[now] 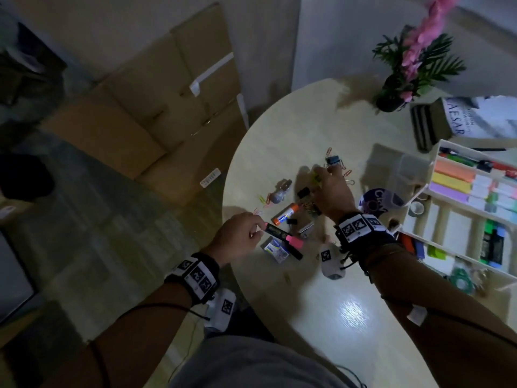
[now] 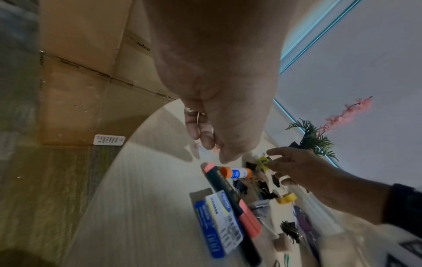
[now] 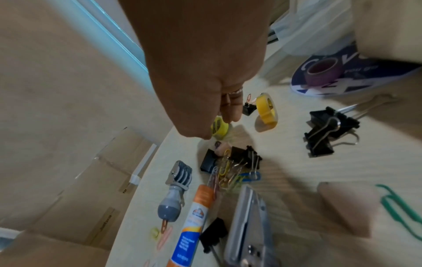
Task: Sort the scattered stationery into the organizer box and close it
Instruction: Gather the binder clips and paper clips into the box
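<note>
On the round table lies scattered stationery: a black marker with pink ends (image 1: 282, 239) (image 2: 230, 196), a glue stick (image 1: 285, 215) (image 3: 191, 225), a staples box (image 1: 275, 250), a stapler (image 3: 248, 225), black binder clips (image 3: 328, 133) and a heap of paper clips (image 3: 228, 173). The white organizer box (image 1: 436, 152) stands open at the right. My left hand (image 1: 251, 231) (image 2: 217, 144) hovers over the marker's end, fingers curled round thin paper clips. My right hand (image 1: 321, 177) (image 3: 219, 126) pinches a small yellow tape roll (image 3: 220, 127) (image 2: 263, 162) at the heap's far side.
A second yellow tape roll (image 3: 267, 112) stands on edge near a purple roll (image 3: 322, 72) on a round sticker. A grey mount (image 3: 175, 191) lies at the table's left edge. A potted plant (image 1: 408, 65) and a book (image 1: 453, 119) stand behind the box. Cardboard boxes (image 1: 167, 121) fill the floor left.
</note>
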